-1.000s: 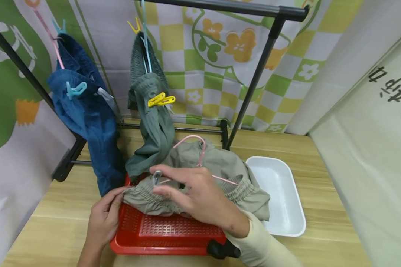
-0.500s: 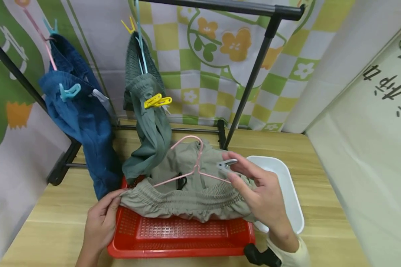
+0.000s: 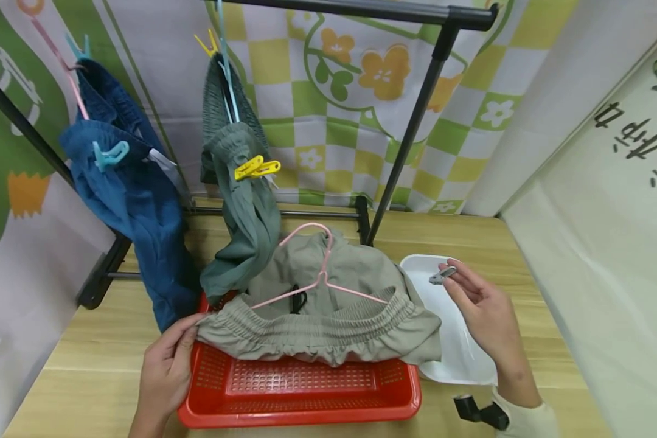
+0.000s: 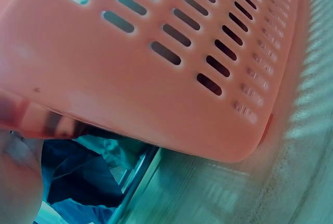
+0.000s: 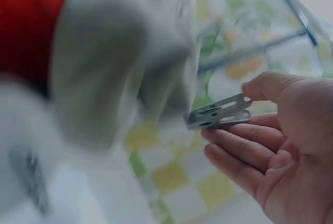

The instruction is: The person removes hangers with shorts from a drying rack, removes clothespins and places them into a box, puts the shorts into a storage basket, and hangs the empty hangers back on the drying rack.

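Grey-beige pants [image 3: 323, 337] with a gathered elastic waistband lie over the back of a red basket [image 3: 301, 417]. A pink hanger [image 3: 323, 277] sits inside the waistband, its hook pointing up. At the waistband's left end, my left hand [image 3: 166, 365] pinches the fabric. Over the white tray [image 3: 416, 261] to the right, my right hand [image 3: 487, 310] holds a grey clothespin [image 3: 442, 275] between thumb and fingers. In the right wrist view that clothespin [image 5: 221, 112] points toward the blurred pants. The basket's slotted side [image 4: 130, 78] fills most of the left wrist view.
A black drying rack [image 3: 405, 158] stands behind. From it hang blue pants [image 3: 137, 194] with light-blue clothespins and green pants [image 3: 246, 201] with yellow clothespins [image 3: 257, 167]. A patterned curtain [image 3: 328, 128] backs the wooden table [image 3: 542, 340].
My right hand has moved right with the clothespin, from the waistband's left part past its right end to above the tray. My left hand keeps its pinch on the waistband.
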Tool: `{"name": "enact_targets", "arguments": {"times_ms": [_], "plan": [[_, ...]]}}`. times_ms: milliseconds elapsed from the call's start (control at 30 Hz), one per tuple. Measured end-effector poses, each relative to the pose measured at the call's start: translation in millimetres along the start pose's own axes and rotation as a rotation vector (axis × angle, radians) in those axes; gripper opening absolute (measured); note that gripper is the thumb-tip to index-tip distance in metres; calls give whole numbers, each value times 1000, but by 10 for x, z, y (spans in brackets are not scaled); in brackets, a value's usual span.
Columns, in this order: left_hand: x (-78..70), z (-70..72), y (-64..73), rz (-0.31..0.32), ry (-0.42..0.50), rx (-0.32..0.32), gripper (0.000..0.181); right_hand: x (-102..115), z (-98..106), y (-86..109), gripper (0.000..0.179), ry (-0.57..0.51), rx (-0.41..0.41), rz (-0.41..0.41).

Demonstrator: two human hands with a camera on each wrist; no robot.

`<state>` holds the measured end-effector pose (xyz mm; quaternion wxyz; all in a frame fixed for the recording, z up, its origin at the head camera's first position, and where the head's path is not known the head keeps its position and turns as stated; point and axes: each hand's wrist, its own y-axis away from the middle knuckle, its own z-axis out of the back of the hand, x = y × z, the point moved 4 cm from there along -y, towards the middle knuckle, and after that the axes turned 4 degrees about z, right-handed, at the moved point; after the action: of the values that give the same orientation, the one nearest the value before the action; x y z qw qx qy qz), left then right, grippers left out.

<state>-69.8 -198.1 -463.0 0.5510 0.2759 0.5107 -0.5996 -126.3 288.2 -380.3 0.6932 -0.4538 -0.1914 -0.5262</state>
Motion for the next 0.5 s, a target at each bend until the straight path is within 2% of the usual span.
{"name": "enact_targets", "arguments": {"times_ms": [133, 233, 333, 500], "plan": [[-11, 4, 3, 0, -8, -3, 29, -281, 91, 96, 38, 133, 64, -96], [-24, 4, 3, -11, -8, -9, 29, -411, 112, 164, 39, 205, 117, -154], [-39, 0, 3, -28, 3, -23, 31, -496, 112, 209, 40, 208, 148, -179], [-51, -19, 4, -44, 22, -42, 32, -558, 98, 219, 40, 196, 171, -168]]}}
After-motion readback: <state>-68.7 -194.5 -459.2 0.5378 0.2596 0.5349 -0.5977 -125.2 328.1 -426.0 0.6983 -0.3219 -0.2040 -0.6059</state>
